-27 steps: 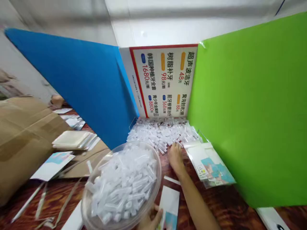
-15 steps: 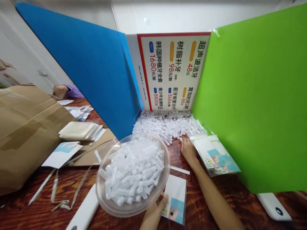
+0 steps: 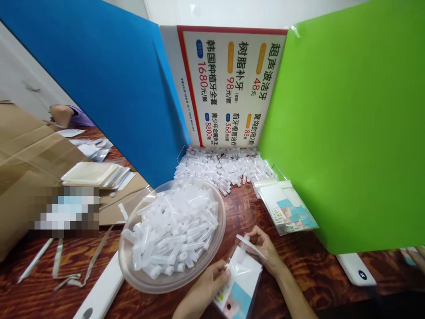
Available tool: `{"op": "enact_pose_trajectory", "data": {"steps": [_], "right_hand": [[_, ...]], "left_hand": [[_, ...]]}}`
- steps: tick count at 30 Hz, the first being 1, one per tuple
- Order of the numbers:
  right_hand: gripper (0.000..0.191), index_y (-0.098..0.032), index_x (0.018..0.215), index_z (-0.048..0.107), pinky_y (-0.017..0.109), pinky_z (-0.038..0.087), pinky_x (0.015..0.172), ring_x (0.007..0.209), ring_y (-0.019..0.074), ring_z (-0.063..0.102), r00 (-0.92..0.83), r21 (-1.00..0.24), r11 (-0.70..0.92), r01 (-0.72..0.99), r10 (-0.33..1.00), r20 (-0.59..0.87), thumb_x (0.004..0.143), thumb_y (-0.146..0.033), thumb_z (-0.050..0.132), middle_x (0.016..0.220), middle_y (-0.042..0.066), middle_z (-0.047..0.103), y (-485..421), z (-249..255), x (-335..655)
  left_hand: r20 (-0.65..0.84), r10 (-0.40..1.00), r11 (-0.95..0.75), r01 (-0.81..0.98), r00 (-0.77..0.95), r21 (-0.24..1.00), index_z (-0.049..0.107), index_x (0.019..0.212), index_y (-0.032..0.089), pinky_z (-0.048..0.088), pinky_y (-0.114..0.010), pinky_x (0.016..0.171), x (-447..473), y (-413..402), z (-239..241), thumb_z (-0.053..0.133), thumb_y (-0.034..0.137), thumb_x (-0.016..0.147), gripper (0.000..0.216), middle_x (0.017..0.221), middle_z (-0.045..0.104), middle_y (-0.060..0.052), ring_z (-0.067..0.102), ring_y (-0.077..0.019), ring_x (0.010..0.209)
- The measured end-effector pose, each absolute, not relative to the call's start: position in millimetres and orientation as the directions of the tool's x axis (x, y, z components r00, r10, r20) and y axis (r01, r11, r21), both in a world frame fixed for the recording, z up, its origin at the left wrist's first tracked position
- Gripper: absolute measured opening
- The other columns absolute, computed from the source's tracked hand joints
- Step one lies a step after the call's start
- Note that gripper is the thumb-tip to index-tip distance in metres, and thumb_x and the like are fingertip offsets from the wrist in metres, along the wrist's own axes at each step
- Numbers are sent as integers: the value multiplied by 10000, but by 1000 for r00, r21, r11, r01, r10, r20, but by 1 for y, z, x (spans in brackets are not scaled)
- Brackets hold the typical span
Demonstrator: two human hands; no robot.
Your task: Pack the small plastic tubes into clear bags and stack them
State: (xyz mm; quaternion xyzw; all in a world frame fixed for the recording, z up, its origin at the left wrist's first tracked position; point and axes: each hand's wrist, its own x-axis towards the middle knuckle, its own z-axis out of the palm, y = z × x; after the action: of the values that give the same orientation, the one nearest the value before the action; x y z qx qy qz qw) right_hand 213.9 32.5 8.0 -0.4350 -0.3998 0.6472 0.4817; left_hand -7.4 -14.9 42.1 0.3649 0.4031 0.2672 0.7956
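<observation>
My left hand grips the lower left side of a clear plastic bag holding a white and blue printed card. At the bag's top end, my right hand pinches a small white plastic tube, which sits at the bag's mouth beside the white flap strip. Some of the tube is hidden by the flap and fingers. Left of both hands stands a clear round bowl heaped with similar tubes. Beyond it, a pile of loose tubes lies against the upright board.
Filled bags lie in a stack at right, near a green panel. A blue panel rises at left. There are also a cardboard box, a bag stack, a white bar and another person's arm.
My right hand has come back from the tube pile to the bag with a tube. The bag has been lifted and tilted by my left hand. The view has shifted slightly.
</observation>
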Motion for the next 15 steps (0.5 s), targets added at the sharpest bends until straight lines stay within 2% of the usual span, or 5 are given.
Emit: {"op": "enact_pose_trajectory", "data": {"steps": [2,4,7,10,15], "right_hand": [[386,-186,738,615,297,506,730,781,193,661,-270,-977,-141,-161,958,-94,696,-461,883,858,44,725,38,18,211],[365,-168,740,669,300,496,738,785,195,645,-414,-996,-77,-43,909,-53,718,-478,860,850,52,721,47,28,206],[373,-169,881,722,284,482,709,768,182,618,-548,-998,-55,14,834,-53,735,-491,841,845,31,701,62,41,197],[398,-184,1023,726,287,485,768,863,190,623,-660,-999,-51,-6,750,-34,760,-464,831,950,31,693,72,46,191],[356,-167,906,722,287,481,766,835,186,615,-746,-999,8,52,665,-33,707,-419,876,923,24,684,74,44,184]], "left_hand": [[-365,718,530,-125,593,839,661,1097,173,479,-286,812,-6,-11,51,777,593,781,538,971,706,-54,636,-206,892],[-347,735,487,-97,583,868,644,1236,176,481,-300,840,-4,-7,55,800,547,779,609,1061,709,-76,630,-233,963],[-392,779,481,-64,490,875,653,1245,149,483,-287,762,-2,-5,53,798,545,773,633,1041,710,-87,632,-232,904],[-396,796,477,-72,458,876,657,1242,144,488,-286,743,-6,-8,46,787,559,775,638,1039,708,-86,632,-228,883],[-379,812,447,-54,443,893,693,1180,141,482,-269,726,-11,-16,36,782,541,787,568,1020,713,-75,624,-217,873]]}}
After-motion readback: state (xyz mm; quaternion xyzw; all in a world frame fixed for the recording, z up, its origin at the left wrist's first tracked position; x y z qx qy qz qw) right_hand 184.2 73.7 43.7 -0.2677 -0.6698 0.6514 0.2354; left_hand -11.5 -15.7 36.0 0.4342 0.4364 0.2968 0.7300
